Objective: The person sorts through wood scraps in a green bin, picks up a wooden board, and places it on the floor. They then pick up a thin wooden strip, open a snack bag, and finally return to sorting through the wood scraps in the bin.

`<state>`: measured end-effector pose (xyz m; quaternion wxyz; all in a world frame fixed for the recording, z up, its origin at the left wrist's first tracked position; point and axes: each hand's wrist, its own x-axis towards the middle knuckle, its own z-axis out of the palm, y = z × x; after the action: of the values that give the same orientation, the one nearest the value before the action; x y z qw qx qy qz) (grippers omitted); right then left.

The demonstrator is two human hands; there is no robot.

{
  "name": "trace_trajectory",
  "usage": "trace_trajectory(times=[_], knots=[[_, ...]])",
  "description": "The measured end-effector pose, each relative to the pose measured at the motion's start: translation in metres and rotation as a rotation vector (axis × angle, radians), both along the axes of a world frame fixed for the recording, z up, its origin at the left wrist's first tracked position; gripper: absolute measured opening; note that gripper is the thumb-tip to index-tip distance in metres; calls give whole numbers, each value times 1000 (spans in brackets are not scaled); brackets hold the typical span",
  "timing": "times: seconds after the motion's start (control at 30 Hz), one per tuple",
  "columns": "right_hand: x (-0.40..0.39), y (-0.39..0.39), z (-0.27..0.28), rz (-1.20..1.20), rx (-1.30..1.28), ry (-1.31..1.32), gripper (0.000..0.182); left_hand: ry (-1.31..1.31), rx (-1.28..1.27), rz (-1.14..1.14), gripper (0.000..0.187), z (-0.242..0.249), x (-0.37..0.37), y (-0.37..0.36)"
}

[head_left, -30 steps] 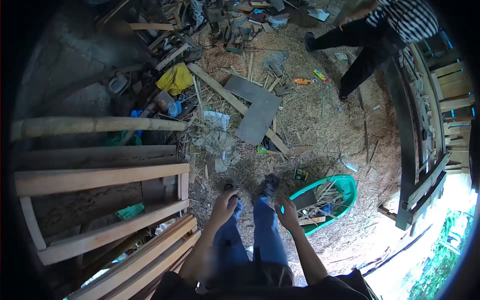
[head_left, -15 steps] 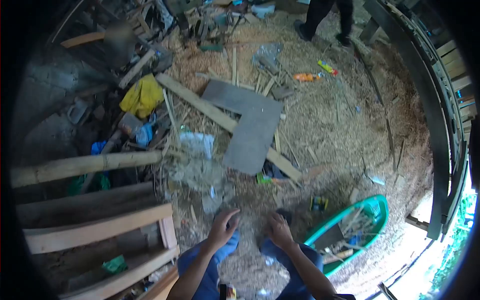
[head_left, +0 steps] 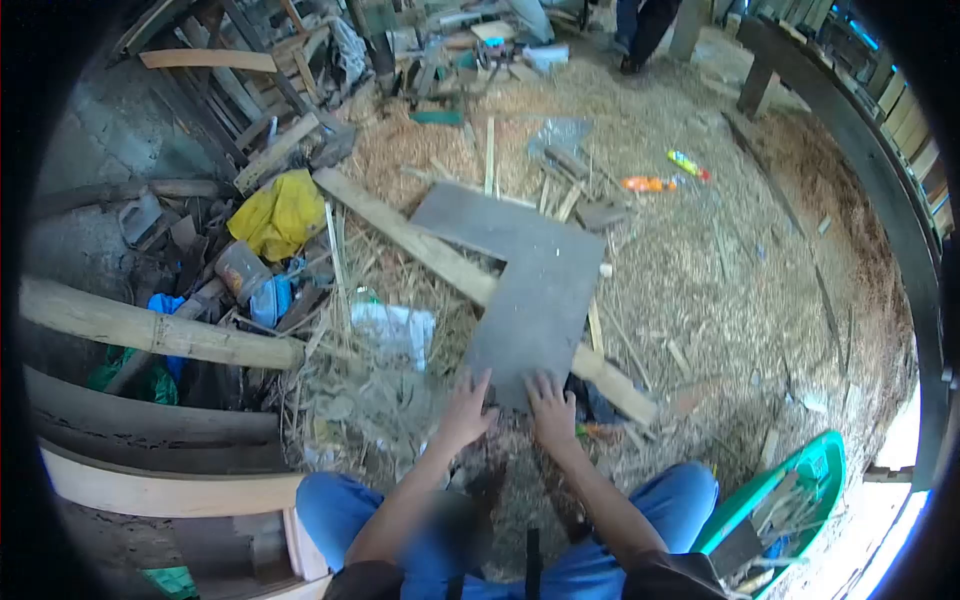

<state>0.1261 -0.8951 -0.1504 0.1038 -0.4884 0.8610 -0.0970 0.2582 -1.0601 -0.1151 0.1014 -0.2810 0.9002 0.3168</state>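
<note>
A dark grey-brown L-shaped board (head_left: 535, 310) lies flat in front of me, partly over a long wooden plank (head_left: 395, 228). My left hand (head_left: 466, 415) is at the board's near left corner, fingers apart and their tips at its edge. On the near right part of the board, my right hand (head_left: 552, 412) rests with its fingers stretched out and spread on the surface. Neither hand shows a closed grip. What lies beneath the board is mostly hidden. My knees are bent on both sides of my arms.
A green basin (head_left: 828, 470) with wood scraps stands at the lower right. A bamboo pole (head_left: 170, 330), a yellow cloth (head_left: 278, 215) and a wooden frame (head_left: 180, 495) are on the left. Orange (head_left: 648, 184) and yellow (head_left: 688, 164) wrappers lie on shavings. A person's legs (head_left: 645, 30) show at the back.
Both hands have moved forward from beside my knees to the board's near edge. My body is lower and my knees are wider apart. The person at the back has moved.
</note>
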Motion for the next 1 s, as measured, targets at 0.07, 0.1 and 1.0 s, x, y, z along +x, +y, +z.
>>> trace_trajectory(times=[0.07,0.1,1.0], knots=[[15,11,-10,-39,13,-52,88,-90,-10,-67,84,18,12,22],[9,4,-10,-72,-12,-65,90,-143,-58,-127,83,26,6,20],[-38,89,169,-145,-490,98,45,713,-537,-15,23,119,-31,62]])
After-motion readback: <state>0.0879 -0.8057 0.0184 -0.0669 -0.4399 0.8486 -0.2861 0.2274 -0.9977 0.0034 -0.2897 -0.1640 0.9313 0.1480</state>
